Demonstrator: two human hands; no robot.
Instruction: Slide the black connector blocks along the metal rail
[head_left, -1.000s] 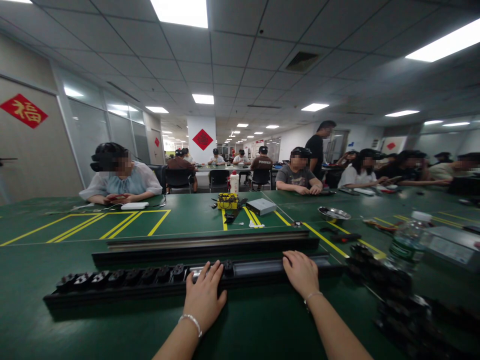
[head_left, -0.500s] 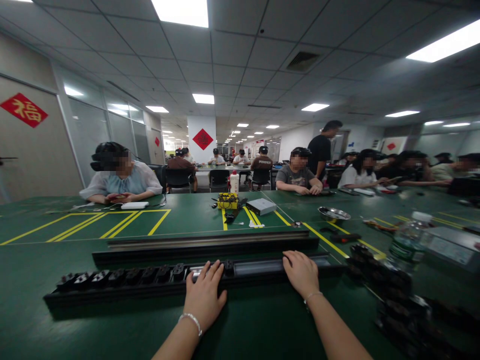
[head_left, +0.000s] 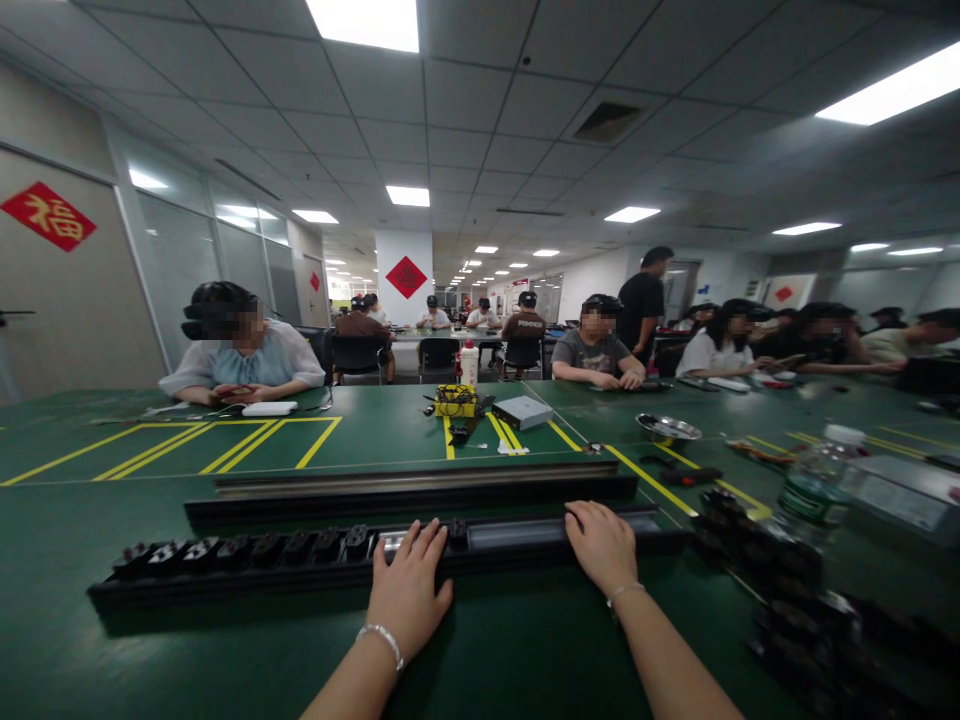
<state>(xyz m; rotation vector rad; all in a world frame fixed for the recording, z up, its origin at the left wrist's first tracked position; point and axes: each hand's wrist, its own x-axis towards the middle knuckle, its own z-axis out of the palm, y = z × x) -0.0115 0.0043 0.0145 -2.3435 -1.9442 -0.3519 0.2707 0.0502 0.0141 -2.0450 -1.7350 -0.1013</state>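
A long black channel (head_left: 517, 560) lies across the green table in front of me. A row of small black socket-like blocks (head_left: 266, 551) fills its left part. My left hand (head_left: 411, 585) rests over the middle of the channel, fingers stretched out, beside a single black block (head_left: 457, 533). Farther right, my right hand (head_left: 602, 545) lies on the channel with its fingers bent over the far side, and nothing shows in its grasp. Parallel behind it lies a second long rail (head_left: 420, 487), black with a silvery strip, which neither hand touches.
At the right are a plastic bottle (head_left: 816, 485), a dark heap of black blocks (head_left: 802, 620) and a grey metal box (head_left: 911, 490). Farther back stand a steel bowl (head_left: 667, 428), a yellow box with cables (head_left: 456, 402) and a white bottle (head_left: 469, 365). Several people sit around.
Both hands stay in the same places on the channel. A standing person in the background has turned the head slightly.
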